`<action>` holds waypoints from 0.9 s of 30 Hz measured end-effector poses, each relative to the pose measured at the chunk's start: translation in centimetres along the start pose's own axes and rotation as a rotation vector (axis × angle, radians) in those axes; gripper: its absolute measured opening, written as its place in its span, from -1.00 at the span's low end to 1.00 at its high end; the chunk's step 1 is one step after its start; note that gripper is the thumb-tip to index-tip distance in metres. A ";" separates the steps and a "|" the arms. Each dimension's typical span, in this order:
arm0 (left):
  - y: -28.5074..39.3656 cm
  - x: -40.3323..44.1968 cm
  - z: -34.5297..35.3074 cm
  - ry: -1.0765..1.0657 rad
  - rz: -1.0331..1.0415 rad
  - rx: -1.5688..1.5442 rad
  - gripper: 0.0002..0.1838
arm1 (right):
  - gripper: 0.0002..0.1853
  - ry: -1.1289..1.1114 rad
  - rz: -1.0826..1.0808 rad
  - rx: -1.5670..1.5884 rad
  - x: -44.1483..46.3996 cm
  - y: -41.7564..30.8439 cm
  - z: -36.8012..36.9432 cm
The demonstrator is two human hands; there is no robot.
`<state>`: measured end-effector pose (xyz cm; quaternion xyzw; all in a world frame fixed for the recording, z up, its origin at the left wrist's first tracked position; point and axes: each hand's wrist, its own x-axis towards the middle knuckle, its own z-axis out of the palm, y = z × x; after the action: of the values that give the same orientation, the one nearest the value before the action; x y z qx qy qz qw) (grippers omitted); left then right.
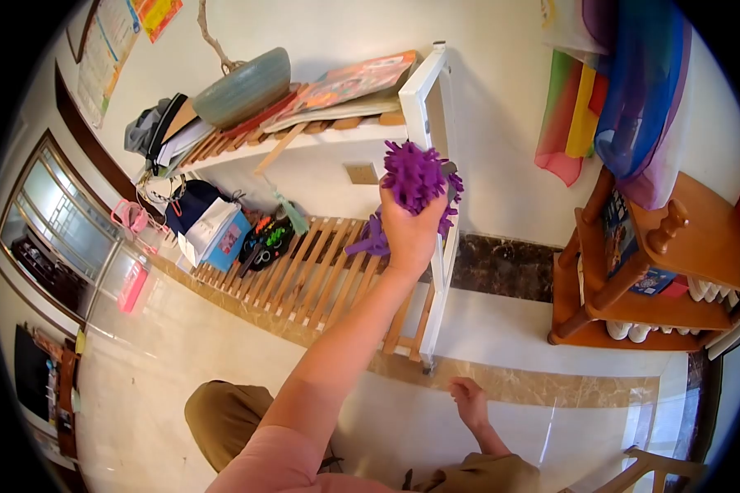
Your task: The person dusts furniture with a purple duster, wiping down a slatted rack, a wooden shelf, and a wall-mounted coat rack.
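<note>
My left hand (411, 234) reaches forward and is wrapped round a purple chenille cleaning cloth (419, 177) with thick, shaggy strands. The cloth is against or very close to the white end post (423, 107) of a shelf rack; I cannot tell if it touches. More purple strands hang below the hand, and a small grey patch shows at the cloth's right edge. Lower down, my right hand (469, 403) hovers over the floor by my knee, its fingers loosely bent with nothing in them.
The rack's upper shelf holds a blue-green planter (247, 86) and picture books (345, 86). On its slatted lower shelf (304, 271) are a blue box (226, 238) and a black bag (267, 242). At right stand a wooden shoe rack (600, 304) and hanging coloured fabrics (641, 90).
</note>
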<state>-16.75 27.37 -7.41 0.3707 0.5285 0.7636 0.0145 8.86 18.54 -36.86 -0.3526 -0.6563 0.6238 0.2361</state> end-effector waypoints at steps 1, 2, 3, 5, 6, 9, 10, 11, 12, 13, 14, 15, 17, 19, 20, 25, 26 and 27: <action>-0.6 -0.6 -0.2 0.010 -0.014 0.022 -0.40 | -0.81 -0.004 0.006 -0.004 -0.5 0.1 -0.1; -1.1 -1.3 -0.3 0.018 -0.011 0.018 -0.40 | -0.82 0.001 0.024 -0.024 -0.5 0.2 -0.3; -1.6 -2.1 -0.5 0.017 -0.018 0.073 -0.39 | -0.82 0.006 0.040 -0.046 -0.5 0.3 -0.5; -4.0 -3.8 -1.2 -0.010 -0.072 0.142 -0.35 | -0.82 -0.007 0.059 -0.033 -0.8 0.6 -0.6; -4.6 -4.8 -1.5 -0.006 -0.072 0.138 -0.35 | -0.82 -0.014 0.084 -0.009 -1.1 0.7 -0.5; -5.4 -7.1 -2.0 -0.053 -0.166 0.227 -0.35 | -0.82 -0.040 0.080 -0.015 -1.5 0.5 -0.5; -5.7 -7.2 -2.2 -0.050 -0.164 0.223 -0.35 | -0.82 -0.040 0.077 -0.019 -1.5 0.4 -0.6; -6.0 -7.2 -2.7 -0.087 -0.155 0.179 -0.36 | -0.83 -0.028 0.065 -0.021 -1.6 0.3 -0.7; -5.9 -7.1 -3.1 -0.126 -0.150 0.139 -0.37 | -0.83 -0.016 0.058 -0.018 -1.8 0.2 -0.7; -5.5 -6.3 -3.2 -0.113 -0.076 0.193 -0.41 | -0.83 -0.016 0.068 -0.017 -2.1 0.3 -0.8; -5.0 -5.7 -3.3 -0.076 -0.197 0.031 -0.44 | -0.84 0.004 0.067 -0.030 -2.1 0.4 -1.0; -3.8 -4.5 -3.0 -0.036 -0.119 -0.027 -0.47 | -0.84 0.026 0.065 -0.042 -2.2 0.5 -1.2; -0.3 -2.0 -1.9 -0.017 0.013 -0.158 -0.53 | -0.84 0.022 0.076 -0.049 -2.2 1.0 -1.3; 1.1 0.0 -1.0 -0.002 0.123 -0.087 -0.55 | -0.84 0.010 0.085 -0.060 -2.0 1.2 -1.3; 1.0 0.4 -0.6 -0.039 0.123 -0.072 -0.51 | -0.84 0.003 0.065 -0.079 -2.0 1.3 -1.3; -2.5 -2.2 -0.2 0.016 0.072 0.061 -0.49 | -0.84 0.006 0.066 -0.053 -1.8 0.7 -0.7; -3.3 -3.0 -0.6 -0.002 0.025 0.192 -0.48 | -0.84 0.001 0.064 -0.056 -2.0 0.5 -0.7; -4.1 -3.8 -0.8 -0.012 -0.024 0.143 -0.47 | -0.85 -0.006 0.063 -0.062 -2.3 0.5 -0.8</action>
<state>-15.92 26.95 -12.98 0.3691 0.5858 0.7215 0.0006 11.01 17.32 -36.97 -0.3783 -0.6647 0.6114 0.2032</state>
